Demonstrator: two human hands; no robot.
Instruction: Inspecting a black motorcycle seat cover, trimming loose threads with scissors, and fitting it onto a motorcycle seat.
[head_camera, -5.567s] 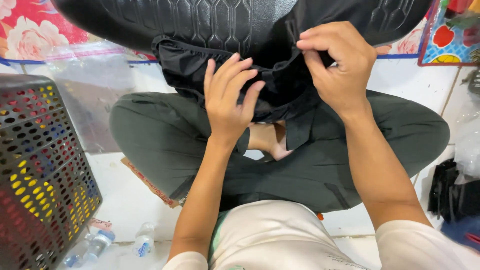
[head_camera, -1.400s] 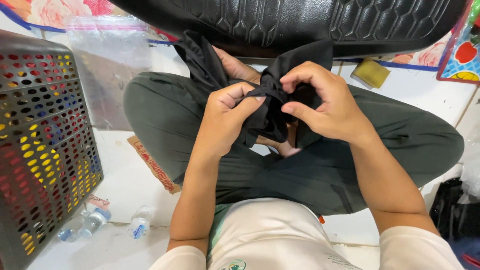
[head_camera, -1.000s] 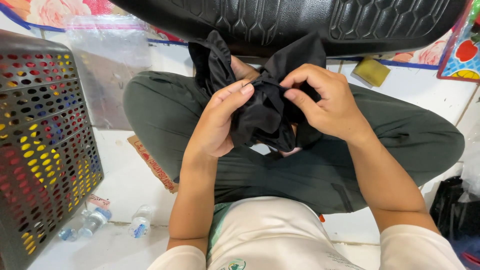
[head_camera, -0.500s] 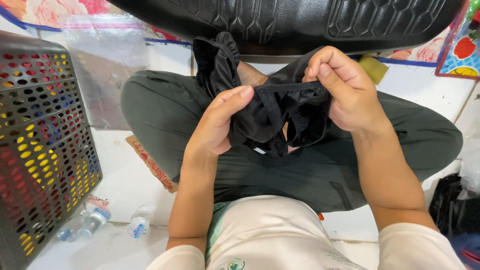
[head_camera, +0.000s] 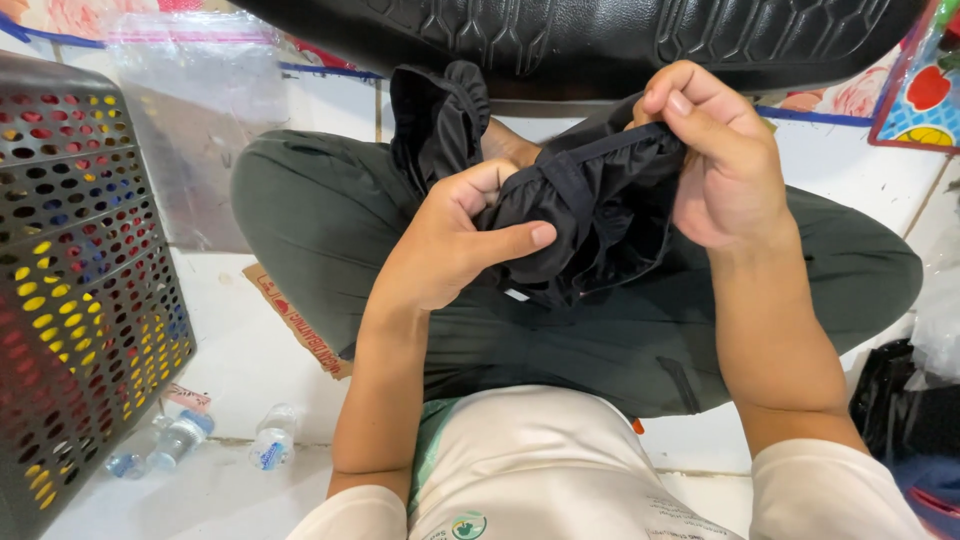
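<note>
I sit cross-legged in dark green trousers and hold a crumpled black garment (head_camera: 590, 215) over my lap. My left hand (head_camera: 455, 245) grips its bunched lower part, thumb pressed across the fabric. Higher up on the right, my right hand (head_camera: 720, 160) pinches the elastic edge and stretches it taut toward the left hand. A gathered end of the black cloth (head_camera: 440, 115) sticks up behind my left hand.
A dark perforated plastic basket (head_camera: 80, 280) stands on the left. A black padded seat (head_camera: 600, 35) overhangs the top. Small clear bottles (head_camera: 185, 440) and a piece of cardboard (head_camera: 295, 320) lie on the white tiled floor. A black bag (head_camera: 900, 410) sits at the right.
My right hand has risen and pulled the garment's elastic edge up and out to the right. My left hand has closed around the bunched fabric, thumb now across it.
</note>
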